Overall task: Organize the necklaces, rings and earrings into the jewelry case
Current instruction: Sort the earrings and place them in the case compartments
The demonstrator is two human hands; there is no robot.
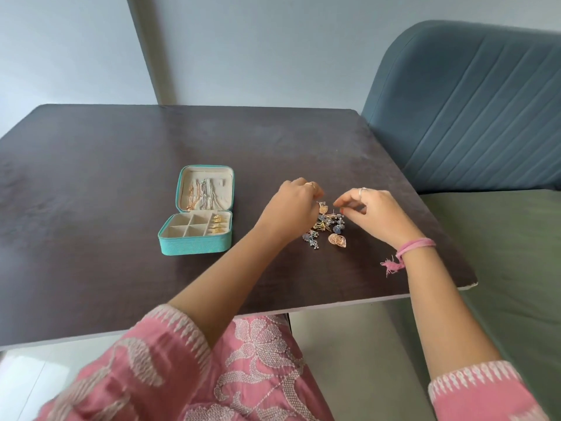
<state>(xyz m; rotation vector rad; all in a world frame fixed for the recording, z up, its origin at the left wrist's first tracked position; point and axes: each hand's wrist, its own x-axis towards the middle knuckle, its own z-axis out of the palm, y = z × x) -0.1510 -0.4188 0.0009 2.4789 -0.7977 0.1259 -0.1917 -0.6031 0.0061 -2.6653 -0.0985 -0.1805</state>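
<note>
Between my left fingers [315, 194] and my right fingers [341, 205] only a narrow gap is open, and the heap of earrings [326, 227] lies just below it, touching my left hand [288, 208]. To the left of my left fingers a bare strip of counter [91, 165] runs clear to the open jewelry case [198, 211], whose raised lid stands at the far side. Beyond both sets of fingers the counter is open to its back edge. Right of my right fingers bare counter reaches the edge, where the blue chair [473, 117] stands close.
</note>
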